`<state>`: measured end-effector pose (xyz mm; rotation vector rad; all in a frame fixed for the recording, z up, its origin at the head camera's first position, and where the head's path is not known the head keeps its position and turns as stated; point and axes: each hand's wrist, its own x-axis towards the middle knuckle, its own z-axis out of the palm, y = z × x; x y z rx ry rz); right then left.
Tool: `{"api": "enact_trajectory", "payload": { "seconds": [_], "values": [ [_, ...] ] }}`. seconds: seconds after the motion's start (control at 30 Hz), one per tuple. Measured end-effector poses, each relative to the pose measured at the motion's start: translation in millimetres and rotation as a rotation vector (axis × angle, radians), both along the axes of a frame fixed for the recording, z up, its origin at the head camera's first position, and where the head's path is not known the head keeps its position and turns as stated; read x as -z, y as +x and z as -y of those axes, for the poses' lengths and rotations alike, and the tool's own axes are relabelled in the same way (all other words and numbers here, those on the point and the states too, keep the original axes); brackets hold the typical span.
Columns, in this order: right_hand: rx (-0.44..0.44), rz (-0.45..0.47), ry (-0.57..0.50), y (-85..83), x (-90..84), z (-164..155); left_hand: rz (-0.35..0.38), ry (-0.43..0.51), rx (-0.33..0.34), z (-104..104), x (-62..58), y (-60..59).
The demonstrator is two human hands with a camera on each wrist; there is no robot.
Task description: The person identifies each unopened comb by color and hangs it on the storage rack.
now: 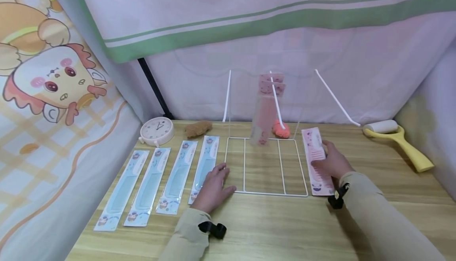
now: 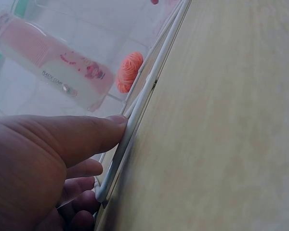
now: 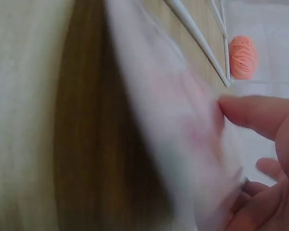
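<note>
Pink comb (image 1: 316,162) lies on the table (image 1: 270,229) just right of the wire rack (image 1: 265,166), pinched by the right hand (image 1: 333,162). Left hand (image 1: 213,186) rests flat, thumb against the rack's edge. Four blue combs (image 1: 160,182) lie unhung to the left; farther back, hung combs (image 1: 265,110) suggest hanging is barely begun.

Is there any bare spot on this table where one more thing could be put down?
The widest bare wood is the near strip of table, in front of the white wire rack and between the two sleeves. Another open patch lies between the pink comb pack and the yellow lint roller. The left is crowded: four blue comb packs side by side, with the clock behind.
</note>
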<state>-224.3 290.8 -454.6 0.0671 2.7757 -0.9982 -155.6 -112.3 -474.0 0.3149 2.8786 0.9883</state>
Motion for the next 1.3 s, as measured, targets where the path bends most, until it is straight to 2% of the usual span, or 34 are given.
{"api": "enact_trajectory", "payload": {
  "seconds": [0.2,0.4,0.57,0.67,0.77,0.87,1.03,1.3],
  "values": [
    [-0.075,-0.095,0.045,3.2,-0.9,-4.5,0.002,-0.003,0.002,0.6,0.2,-0.2],
    [-0.13,-0.117,0.0,10.6,-14.2,-8.0,-0.001,-0.001,0.001,-0.6,2.2,-0.2],
    [-0.187,-0.011,-0.073,14.2,-18.8,-15.2,-0.002,-0.007,-0.003,-0.9,3.8,-0.8],
    [-0.173,0.079,-0.141,16.2,-19.7,-18.3,-0.003,-0.007,-0.004,-0.5,3.8,-1.0],
    [-0.173,0.118,-0.181,18.4,-20.7,-21.0,-0.001,-0.007,-0.006,-0.1,3.4,-0.9],
    [-0.205,0.08,-0.119,21.0,-22.0,-23.1,-0.003,-0.005,-0.006,0.2,4.1,-0.7],
    [-0.257,-0.002,0.057,25.0,-24.4,-27.9,-0.004,-0.01,-0.004,0.5,4.6,-0.9],
    [-0.337,0.017,0.217,29.5,-27.6,-36.7,0.002,-0.006,-0.01,0.6,4.5,-0.4]
  ]
}}
